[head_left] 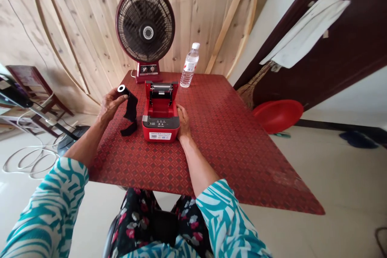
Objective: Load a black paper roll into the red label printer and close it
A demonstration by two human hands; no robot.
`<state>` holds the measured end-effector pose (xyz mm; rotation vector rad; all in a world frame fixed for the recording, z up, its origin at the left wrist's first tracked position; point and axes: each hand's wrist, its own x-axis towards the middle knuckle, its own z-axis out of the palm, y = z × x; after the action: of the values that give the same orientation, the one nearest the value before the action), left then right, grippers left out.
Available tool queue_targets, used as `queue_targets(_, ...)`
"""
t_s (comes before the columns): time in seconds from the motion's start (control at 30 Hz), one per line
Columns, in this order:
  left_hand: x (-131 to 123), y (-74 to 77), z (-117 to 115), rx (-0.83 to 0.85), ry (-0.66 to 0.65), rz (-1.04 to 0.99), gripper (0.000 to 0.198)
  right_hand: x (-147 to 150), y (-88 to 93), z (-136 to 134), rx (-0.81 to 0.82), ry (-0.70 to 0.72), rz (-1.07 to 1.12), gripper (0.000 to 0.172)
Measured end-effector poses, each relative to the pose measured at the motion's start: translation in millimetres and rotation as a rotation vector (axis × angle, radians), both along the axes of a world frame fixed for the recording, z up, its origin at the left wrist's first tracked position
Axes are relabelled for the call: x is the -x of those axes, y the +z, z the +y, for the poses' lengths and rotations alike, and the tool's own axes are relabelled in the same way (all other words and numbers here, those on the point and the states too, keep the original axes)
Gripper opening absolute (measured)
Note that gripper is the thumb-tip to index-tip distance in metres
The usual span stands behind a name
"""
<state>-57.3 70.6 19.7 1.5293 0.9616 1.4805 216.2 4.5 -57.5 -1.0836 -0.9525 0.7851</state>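
Note:
A small red label printer (160, 123) with a dark front panel sits on the table, its lid raised and its inner bay exposed. My right hand (184, 123) rests against the printer's right side, fingers partly hidden behind it. To the left of the printer, my left hand (111, 102) pinches a black roll (130, 102) with a white core by its upper end, just above the table. A loose black strip trails down from the roll, its end lying on the tabletop.
The table (223, 141) has a red patterned cover. At its back stand a dark red fan (146, 28) and a water bottle (190, 66). A red basin (278, 115) sits beyond the right edge; cables (30, 157) coil on the floor at left.

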Motion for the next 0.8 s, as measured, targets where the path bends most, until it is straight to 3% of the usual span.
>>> queue_targets(0.13, -16, 33.8, -29, -0.083, -0.178, 0.174, 0.056, 2, -0.1, 3, -0.021, -0.017, -0.004, 0.04)
queue_targets(0.23, -40, 46.5, -43, -0.199, -0.284, 0.448, 0.053, 3, 0.5, 4, -0.03, -0.013, -0.009, 0.04)
queue_targets(0.43, -86, 61.4, -43, -0.3, -0.234, 1.14, 0.029, 4, 1.4, 7, -0.006, -0.03, -0.031, 0.038)
queue_targets(0.57, -108, 72.6, -38, -0.253, -0.253, 1.525, 0.03, 7, 2.2, 8, -0.015, -0.029, -0.037, 0.034)
queue_targets(0.67, -118, 76.9, -34, -0.213, -0.309, 1.632, 0.036, 9, 4.0, 9, -0.027, -0.044, -0.045, 0.033)
queue_targets(0.8, -119, 76.9, -24, -0.146, -0.48, 1.58, 0.04, 9, 6.6, 8, -0.022, -0.044, -0.052, 0.033)
